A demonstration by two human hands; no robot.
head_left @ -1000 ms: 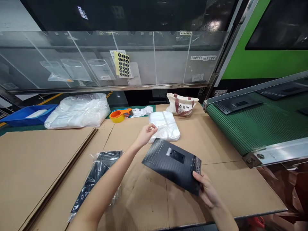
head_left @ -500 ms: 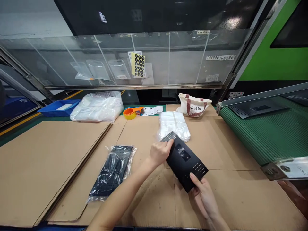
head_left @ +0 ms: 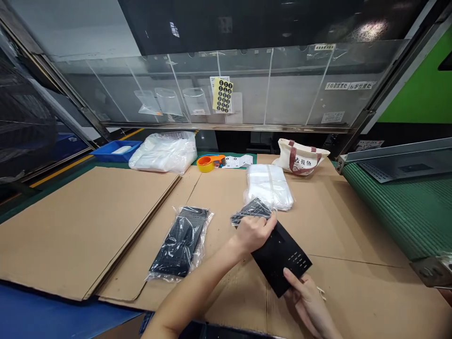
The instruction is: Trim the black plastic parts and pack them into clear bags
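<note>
A flat black panel (head_left: 278,259) with rows of slots is held at a slant above the cardboard. A clear plastic bag (head_left: 251,209) covers its far end. My left hand (head_left: 254,230) is closed in a pinch on the bag's edge, across the panel's upper part. At the near end, my right hand (head_left: 306,297) grips the panel, thumb on top and fingers underneath. To the left, a bagged black panel (head_left: 181,242) lies on the cardboard. Just beyond my left hand sits a banded stack of clear bags (head_left: 270,186).
Cardboard sheets (head_left: 88,221) are layered at left. Behind are a blue tray (head_left: 102,153), a large plastic bundle (head_left: 164,153), a tape dispenser (head_left: 208,163) and a cloth bag (head_left: 302,157). A green conveyor (head_left: 399,212) at right carries another panel (head_left: 413,167).
My left hand has moved from the bare panel's far end towards its middle, and clear plastic now covers that end. My right hand still holds the near end. The camera view has shifted.
</note>
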